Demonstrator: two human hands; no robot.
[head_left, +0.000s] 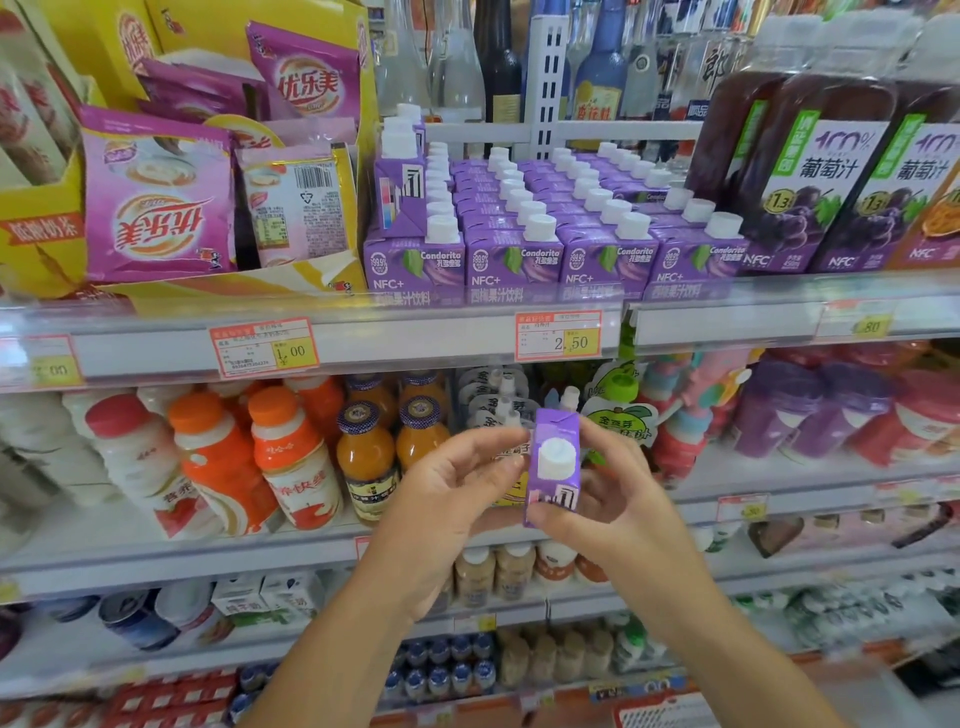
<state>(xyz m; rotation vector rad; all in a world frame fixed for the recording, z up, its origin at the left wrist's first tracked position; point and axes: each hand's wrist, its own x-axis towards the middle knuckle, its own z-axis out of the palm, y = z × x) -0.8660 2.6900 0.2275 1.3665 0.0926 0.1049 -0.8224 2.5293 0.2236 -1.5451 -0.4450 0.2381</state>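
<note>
Currently your right hand (618, 504) grips a small purple carton (551, 431), thumb on its lower corner and fingers curled behind it, with the white cap (556, 458) facing you. Your left hand (447, 499) is relaxed and loosely spread, its fingertips (511, 460) at the carton's left side. The carton is in front of the bottle shelf (779, 467), below the row of matching cartons (514, 254).

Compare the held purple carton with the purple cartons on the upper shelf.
Held purple cardboard carton: tipped, white cap facing the camera; shelved purple cartons: upright, caps up. Held carton: alone in the right hand; shelved cartons: packed in rows. Same purple print.
</note>
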